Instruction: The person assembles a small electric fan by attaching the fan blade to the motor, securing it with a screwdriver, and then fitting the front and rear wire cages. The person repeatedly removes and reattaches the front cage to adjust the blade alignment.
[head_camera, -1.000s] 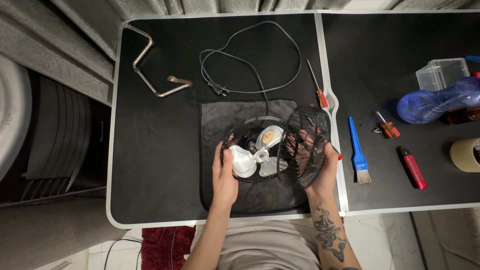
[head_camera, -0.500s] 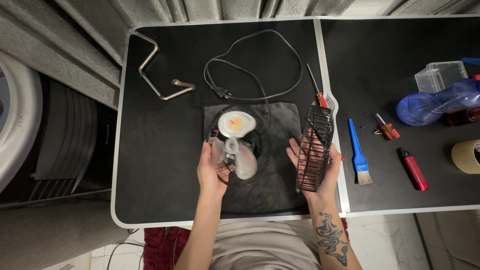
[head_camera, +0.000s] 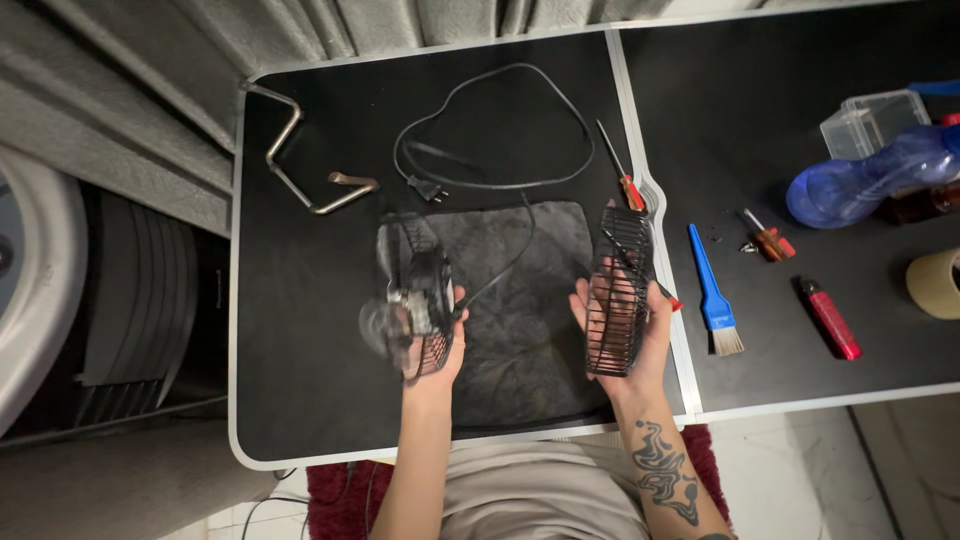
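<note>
The person's left hand (head_camera: 432, 345) is closed around the lower rim of the fan body (head_camera: 412, 295), a rear wire guard with the blades and motor still in it. The fan body is lifted off the tabletop (head_camera: 300, 330) and turned on edge, so its disc stands nearly upright, its long axis running from the near edge toward the far edge, and its blade side faces the left edge. The blades are blurred. A black power cord (head_camera: 500, 130) runs from it across the dark cloth (head_camera: 520, 300) and loops toward the far edge, ending in a plug.

The right hand (head_camera: 630, 325) is half open, palm up and fingers curled, cupping the front grille (head_camera: 618, 292) from below. The grille is also held on edge, a narrow upright oval with its long axis near-to-far, and it stands well apart from the fan body, above the right side of the cloth.

Near the far left corner lies a bent metal stand (head_camera: 305, 160). A red-handled screwdriver (head_camera: 615, 165) rests by the seam where the second tabletop panel begins. On that panel lie a blue brush (head_camera: 712, 295), a short orange-handled screwdriver (head_camera: 765, 240), a red cylindrical tool (head_camera: 828, 318), a blue spray bottle (head_camera: 870, 180), a clear plastic box (head_camera: 870, 120) and a roll of tape (head_camera: 935, 283) at the right edge.
</note>
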